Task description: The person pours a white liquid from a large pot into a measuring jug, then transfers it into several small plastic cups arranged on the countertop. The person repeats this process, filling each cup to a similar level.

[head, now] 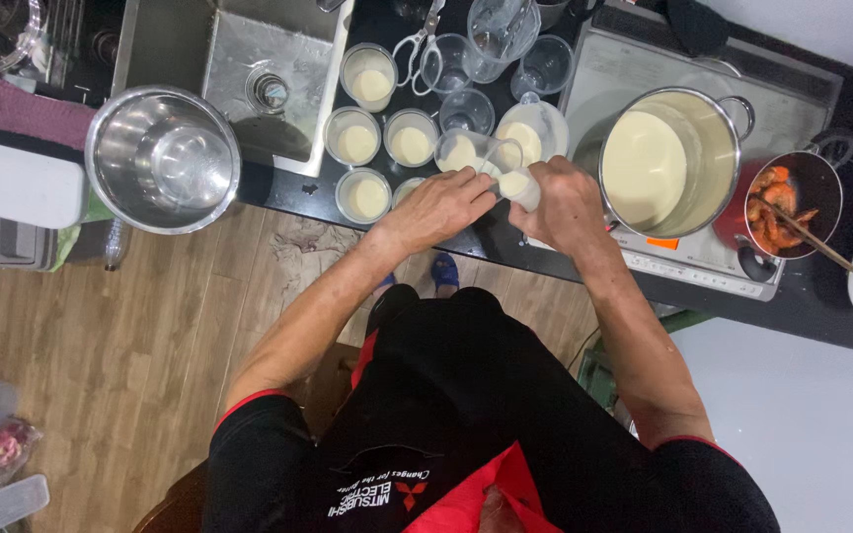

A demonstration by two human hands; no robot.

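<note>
At the front edge of the dark counter (821, 316), both hands meet over a group of small cups. The right hand (567, 202) is closed around a small pale cup (517, 185) of cream-coloured liquid and holds it tilted, with its mouth turned toward the left. The left hand (443, 204) lies flat with curled fingers, touching a clear measuring jug (468, 151) that stands just beyond its fingertips; whether it grips the jug or only steadies it I cannot tell.

The important relation is this: the jug stands just to the left of the tilted cup and slightly farther from the person, so the cup's long axis points from the right hand toward the jug. The right hand is the nearer one to the cup, the left one nearer to the jug.

Behind the hands stand several filled cups (356, 138) in rows. A large steel pot (678, 158) with the same pale liquid sits on a cooktop (703, 271) at the right, well apart from the empty steel bowl (163, 158) at the left.
</note>
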